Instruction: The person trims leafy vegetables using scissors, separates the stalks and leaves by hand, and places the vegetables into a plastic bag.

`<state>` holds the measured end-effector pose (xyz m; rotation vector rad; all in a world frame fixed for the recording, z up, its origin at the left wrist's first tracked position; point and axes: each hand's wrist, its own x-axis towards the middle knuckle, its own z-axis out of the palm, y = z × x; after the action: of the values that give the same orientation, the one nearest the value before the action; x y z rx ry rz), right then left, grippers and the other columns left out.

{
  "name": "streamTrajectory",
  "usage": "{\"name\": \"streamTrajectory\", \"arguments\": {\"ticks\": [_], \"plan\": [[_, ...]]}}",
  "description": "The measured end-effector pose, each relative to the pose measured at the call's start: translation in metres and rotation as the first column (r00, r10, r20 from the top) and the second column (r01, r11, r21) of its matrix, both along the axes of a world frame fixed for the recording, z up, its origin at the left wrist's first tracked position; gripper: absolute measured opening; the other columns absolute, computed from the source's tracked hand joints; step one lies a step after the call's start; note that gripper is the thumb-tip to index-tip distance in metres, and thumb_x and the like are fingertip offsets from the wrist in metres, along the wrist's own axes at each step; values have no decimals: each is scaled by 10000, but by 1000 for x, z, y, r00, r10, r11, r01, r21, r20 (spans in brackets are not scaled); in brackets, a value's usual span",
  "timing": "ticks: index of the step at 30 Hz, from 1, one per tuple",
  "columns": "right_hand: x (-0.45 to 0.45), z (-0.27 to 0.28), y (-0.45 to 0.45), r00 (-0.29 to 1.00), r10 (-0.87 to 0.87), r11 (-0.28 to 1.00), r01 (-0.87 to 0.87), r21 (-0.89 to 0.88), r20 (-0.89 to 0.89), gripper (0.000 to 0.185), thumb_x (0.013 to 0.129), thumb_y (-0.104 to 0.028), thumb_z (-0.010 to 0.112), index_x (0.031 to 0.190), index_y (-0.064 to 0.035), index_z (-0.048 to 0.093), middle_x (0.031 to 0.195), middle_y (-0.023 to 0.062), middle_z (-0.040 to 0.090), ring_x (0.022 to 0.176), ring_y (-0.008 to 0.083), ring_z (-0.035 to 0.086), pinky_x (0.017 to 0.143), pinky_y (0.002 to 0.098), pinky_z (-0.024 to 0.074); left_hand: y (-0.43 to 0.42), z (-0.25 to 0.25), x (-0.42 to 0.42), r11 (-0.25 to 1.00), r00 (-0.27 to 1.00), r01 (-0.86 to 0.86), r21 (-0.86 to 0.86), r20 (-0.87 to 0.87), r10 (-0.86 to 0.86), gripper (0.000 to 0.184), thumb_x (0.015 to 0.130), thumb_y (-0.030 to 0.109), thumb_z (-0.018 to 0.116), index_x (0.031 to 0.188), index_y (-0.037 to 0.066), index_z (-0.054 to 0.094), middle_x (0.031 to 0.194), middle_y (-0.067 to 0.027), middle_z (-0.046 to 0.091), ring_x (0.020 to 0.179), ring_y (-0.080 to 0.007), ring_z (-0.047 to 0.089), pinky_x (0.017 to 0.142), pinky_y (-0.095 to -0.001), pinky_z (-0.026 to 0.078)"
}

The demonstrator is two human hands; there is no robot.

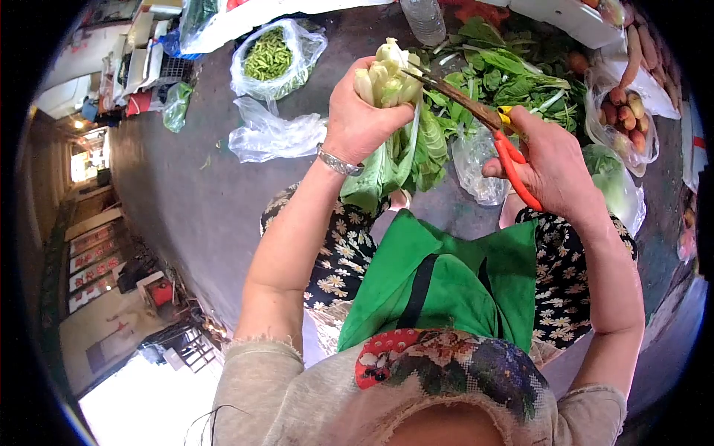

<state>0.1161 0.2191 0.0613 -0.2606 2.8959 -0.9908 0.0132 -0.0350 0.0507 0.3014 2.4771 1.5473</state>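
My left hand point(364, 111) is wrapped round a bunch of leafy greens point(390, 85), its pale stem ends pointing away from me and its green leaves hanging down toward my lap. My right hand point(550, 160) grips scissors point(515, 167) with orange and yellow handles and dark, rusty-looking blades. The blade tips reach the pale stem ends. Beyond the scissors lies a pile of loose green leaves point(517, 78) on the floor. A clear plastic bag point(482, 165) lies below the blades, between my hands.
A bag of green pods point(269, 61) and a crumpled plastic bag point(271, 132) lie at the left on the grey floor point(193, 193). A plastic bottle point(424, 21) is at the top. Bagged reddish tubers point(625, 119) and a bagged green vegetable point(611, 178) are at the right.
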Motion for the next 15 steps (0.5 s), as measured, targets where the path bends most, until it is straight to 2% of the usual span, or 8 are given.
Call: {"name": "streamTrajectory", "arguments": {"ticks": [3, 5, 7, 10, 12, 14, 15], "plan": [[0, 1, 0, 1000, -3, 999, 2, 35, 21, 728, 739, -686, 657, 980, -7, 552, 742, 216, 611, 742, 424, 615, 661, 478, 475, 0, 5, 0, 1000, 1000, 9, -17, -16, -9, 626, 628, 116, 785, 1184, -30, 537, 1025, -64, 657, 906, -125, 628, 843, -278, 513], [-1, 1, 2, 1000, 7, 998, -8, 67, 6, 719, 741, -677, 662, 980, -8, 559, 734, 210, 610, 733, 420, 614, 655, 475, 474, -3, 3, -3, 994, 999, 3, 112, 47, -8, 620, 639, 99, 777, 1192, -36, 531, 1033, -60, 655, 921, -123, 624, 850, -274, 512], [-1, 0, 1, 1000, 18, 995, -17, 98, -11, 709, 743, -669, 667, 981, -8, 566, 726, 204, 609, 724, 416, 613, 648, 472, 473, -8, -3, -6, 993, 999, 16, 113, 45, -21, 617, 644, 92, 775, 1194, -39, 528, 1036, -59, 654, 926, -122, 622, 851, -273, 512], [0, -4, 0, 996, 17, 999, -13, 48, -86, 680, 749, -649, 675, 952, -10, 560, 703, 193, 600, 693, 403, 607, 629, 465, 466, -9, -4, -6, 991, 998, 35, 127, 55, -43, 613, 649, 86, 773, 1195, -43, 526, 1043, -58, 652, 931, -123, 621, 851, -273, 512], [-1, -6, 2, 984, 50, 992, -29, 124, -171, 652, 761, -624, 681, 933, -9, 552, 689, 186, 590, 666, 391, 598, 614, 455, 461, -8, -3, -3, 990, 997, 40, 138, 67, -50, 613, 649, 86, 773, 1195, -44, 526, 1046, -60, 652, 931, -123, 620, 849, -273, 513], [-1, -6, 2, 981, 42, 992, -20, 122, -187, 646, 765, -620, 679, 928, -8, 551, 683, 183, 586, 661, 387, 595, 611, 452, 461, -6, -2, 0, 988, 999, 42, 146, 19, -46, 411, 704, 9, 721, 1100, 16, 610, 1007, -12, 653, 887, -96, 606, 801, -257, 501], [-1, -6, 2, 979, 35, 993, -10, 120, -203, 640, 769, -615, 678, 924, -7, 549, 678, 181, 582, 655, 384, 592, 607, 449, 460, -6, -2, -1, 988, 999, 43, 146, 19, -47, 411, 704, 9, 721, 1100, 16, 610, 1007, -12, 653, 887, -96, 606, 801, -257, 501]]}}
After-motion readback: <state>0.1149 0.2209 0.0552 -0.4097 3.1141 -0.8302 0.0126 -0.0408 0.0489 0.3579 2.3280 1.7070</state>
